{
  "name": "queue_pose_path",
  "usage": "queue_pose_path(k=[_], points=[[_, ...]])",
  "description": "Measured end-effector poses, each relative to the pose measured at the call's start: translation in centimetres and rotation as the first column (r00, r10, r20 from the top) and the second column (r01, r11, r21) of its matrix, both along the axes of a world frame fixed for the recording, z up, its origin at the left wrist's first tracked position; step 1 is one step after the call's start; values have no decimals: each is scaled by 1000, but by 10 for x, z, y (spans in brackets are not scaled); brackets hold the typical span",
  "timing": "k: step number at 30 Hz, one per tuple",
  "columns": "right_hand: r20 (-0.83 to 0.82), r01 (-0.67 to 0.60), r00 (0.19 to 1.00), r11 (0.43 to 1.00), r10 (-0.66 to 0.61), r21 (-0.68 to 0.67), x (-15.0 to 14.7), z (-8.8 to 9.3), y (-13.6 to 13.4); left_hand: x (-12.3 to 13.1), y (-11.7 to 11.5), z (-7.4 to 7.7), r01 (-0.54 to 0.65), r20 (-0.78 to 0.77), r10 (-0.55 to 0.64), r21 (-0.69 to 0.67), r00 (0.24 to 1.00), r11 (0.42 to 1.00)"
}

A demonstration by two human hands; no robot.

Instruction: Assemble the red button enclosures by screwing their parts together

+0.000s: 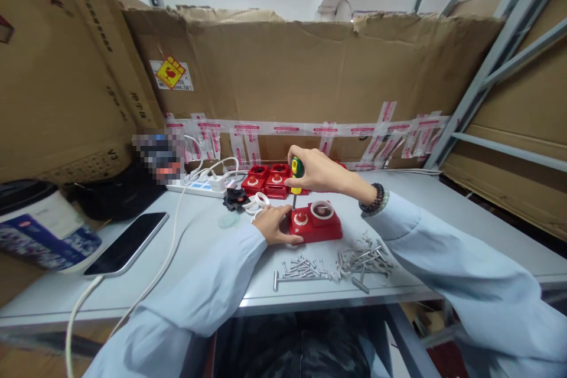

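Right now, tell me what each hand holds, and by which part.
Right hand: screwdriver, by its handle. Left hand: red box, by its left end.

scrwdrvr point(298, 166) part-hid by R hand point(319, 172); tub point(71, 230) cut L edge; tape point(286, 129) txt illeg.

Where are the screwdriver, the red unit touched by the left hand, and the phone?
Screwdriver point(297, 168): head view, on its green handle.
Red unit point(316, 230): head view, on its red casing.
Phone point(127, 244): head view, on its dark screen.
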State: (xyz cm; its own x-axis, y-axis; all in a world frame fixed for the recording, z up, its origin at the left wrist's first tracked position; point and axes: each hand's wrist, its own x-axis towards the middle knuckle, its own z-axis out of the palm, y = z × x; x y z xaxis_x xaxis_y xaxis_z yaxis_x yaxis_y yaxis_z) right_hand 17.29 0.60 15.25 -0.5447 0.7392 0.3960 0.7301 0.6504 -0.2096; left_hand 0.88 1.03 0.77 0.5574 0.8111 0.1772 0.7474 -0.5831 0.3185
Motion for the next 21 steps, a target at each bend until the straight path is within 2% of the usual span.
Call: queue_pose_path(k=[2, 6, 10, 14, 17, 21], points=[[-6, 34, 999, 999, -34, 27, 0, 0, -1, 0, 0, 0, -10, -16, 10, 0, 1000, 1000], [-28, 17, 999, 999, -18, -39, 0, 1, -4, 1, 0, 0, -7, -5, 7, 1, 1000, 1000], [-53, 36, 998, 999, -36, -4, 0, 0, -3, 0, 0, -1, -11, -11, 11, 5, 1000, 1000], [-89, 15, 996, 998, -20, -57, 1, -2, -2, -2, 1, -2, -13, 14, 13, -22, 1000, 1000], [-118, 29, 992, 997, -37, -69, 3, -2, -3, -3, 0, -2, 15, 83, -12, -33, 996, 999], [-141, 14, 990, 995, -29, -101, 4, -2, -8, -3, 3, 3, 82, 269, -86, 26, 959, 996]])
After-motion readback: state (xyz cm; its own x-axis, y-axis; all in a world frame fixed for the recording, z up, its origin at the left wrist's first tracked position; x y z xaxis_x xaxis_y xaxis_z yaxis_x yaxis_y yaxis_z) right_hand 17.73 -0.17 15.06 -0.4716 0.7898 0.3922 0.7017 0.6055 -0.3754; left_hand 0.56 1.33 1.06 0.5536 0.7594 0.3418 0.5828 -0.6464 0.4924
